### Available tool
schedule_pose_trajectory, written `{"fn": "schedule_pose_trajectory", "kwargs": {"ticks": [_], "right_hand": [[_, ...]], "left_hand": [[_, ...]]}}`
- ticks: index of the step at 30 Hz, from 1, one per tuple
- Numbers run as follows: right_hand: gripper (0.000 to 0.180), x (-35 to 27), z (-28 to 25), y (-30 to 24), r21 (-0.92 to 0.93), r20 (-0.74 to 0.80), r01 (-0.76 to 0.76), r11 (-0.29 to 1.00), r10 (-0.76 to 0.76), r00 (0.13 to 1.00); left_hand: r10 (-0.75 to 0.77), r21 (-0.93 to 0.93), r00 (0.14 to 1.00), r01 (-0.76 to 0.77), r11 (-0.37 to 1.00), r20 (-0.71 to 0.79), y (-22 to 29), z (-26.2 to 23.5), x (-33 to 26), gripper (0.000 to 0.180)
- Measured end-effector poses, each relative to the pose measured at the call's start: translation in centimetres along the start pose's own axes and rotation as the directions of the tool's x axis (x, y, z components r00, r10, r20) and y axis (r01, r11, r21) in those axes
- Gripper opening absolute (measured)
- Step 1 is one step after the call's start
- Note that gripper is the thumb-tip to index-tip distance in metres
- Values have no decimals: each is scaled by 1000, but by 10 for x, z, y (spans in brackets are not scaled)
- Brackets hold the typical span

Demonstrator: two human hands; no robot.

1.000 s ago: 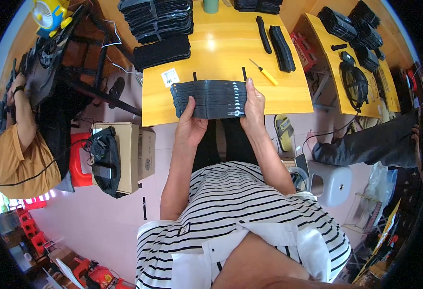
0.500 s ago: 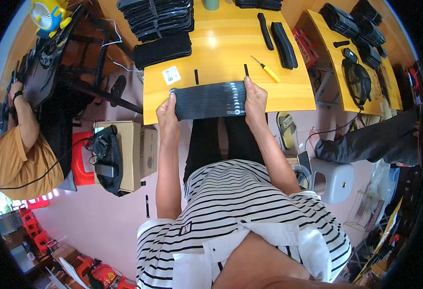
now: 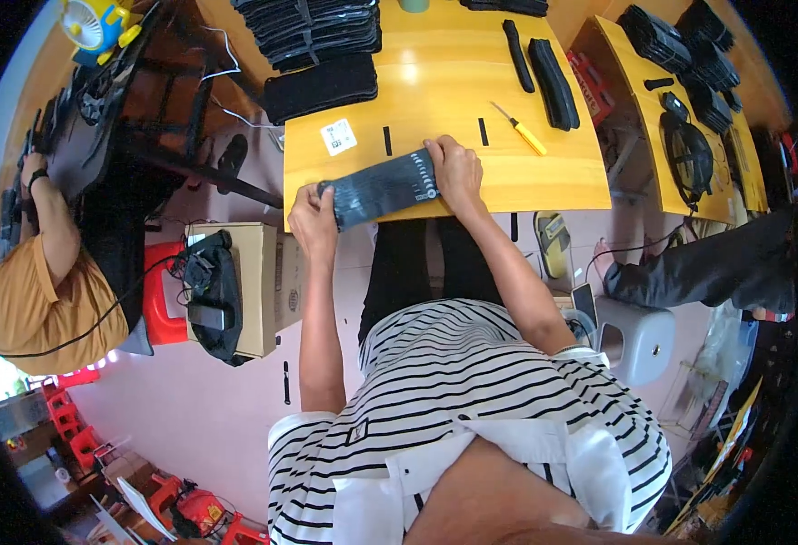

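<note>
head view, looking straight down: your left hand (image 3: 313, 213) grips the left end of a dark, flat ribbed panel (image 3: 381, 188), fingers curled together over its edge. your right hand (image 3: 453, 171) clamps the right end, fingers folded over the top with the thumb side toward you. the panel lies at the near edge of the yellow wooden table (image 3: 553, 163), slightly tilted, its left end lower and poking just past the table's edge.

just beyond the panel on the tabletop sits a small white label (image 3: 338, 136), with 2 short black strips (image 3: 387, 141) flanking the space above your hands. a yellow-handled screwdriver (image 3: 521, 129) lies to the right of your right hand, apart from it. farther out, 2 long black rolled pieces (image 3: 552, 71) rest side by side, and a stack of dark panels (image 3: 313, 27) fills the far left of the table, with another dark bundle (image 3: 319, 88) in front of it.

off to your left, a cardboard box (image 3: 267, 286) stands on the floor with a black bag (image 3: 213, 291) against it, and another person in an orange shirt (image 3: 31, 304) sits at the frame's edge.
</note>
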State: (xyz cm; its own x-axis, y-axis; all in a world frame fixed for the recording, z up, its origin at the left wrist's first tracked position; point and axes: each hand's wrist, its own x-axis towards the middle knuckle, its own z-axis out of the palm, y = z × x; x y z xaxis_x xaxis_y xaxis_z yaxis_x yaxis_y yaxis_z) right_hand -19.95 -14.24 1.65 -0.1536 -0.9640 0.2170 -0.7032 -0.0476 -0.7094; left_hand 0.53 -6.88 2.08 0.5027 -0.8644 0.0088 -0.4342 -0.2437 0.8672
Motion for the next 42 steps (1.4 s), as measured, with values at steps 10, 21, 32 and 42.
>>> {"fn": "schedule_pose_trajectory", "kwargs": {"ticks": [10,21,32,42], "right_hand": [[21,-20,-13,-18,-224,78,330,917,-320,944],[59,-59,14,-17,-201,351,600,774,-515,782],[64,-53,-2,-8,-260,399,606,751,-488,776],[61,-51,-10,-9,-161,342,572,804,-498,797]], "left_hand": [[419,422,902,-340,840,-108,11,4,-10,31],[410,510,806,-590,627,428,2,28,-18,63],[294,692,895,-447,566,337,-11,11,-14,68],[326,636,917,-395,663,229,-9,-4,-15,64]]}}
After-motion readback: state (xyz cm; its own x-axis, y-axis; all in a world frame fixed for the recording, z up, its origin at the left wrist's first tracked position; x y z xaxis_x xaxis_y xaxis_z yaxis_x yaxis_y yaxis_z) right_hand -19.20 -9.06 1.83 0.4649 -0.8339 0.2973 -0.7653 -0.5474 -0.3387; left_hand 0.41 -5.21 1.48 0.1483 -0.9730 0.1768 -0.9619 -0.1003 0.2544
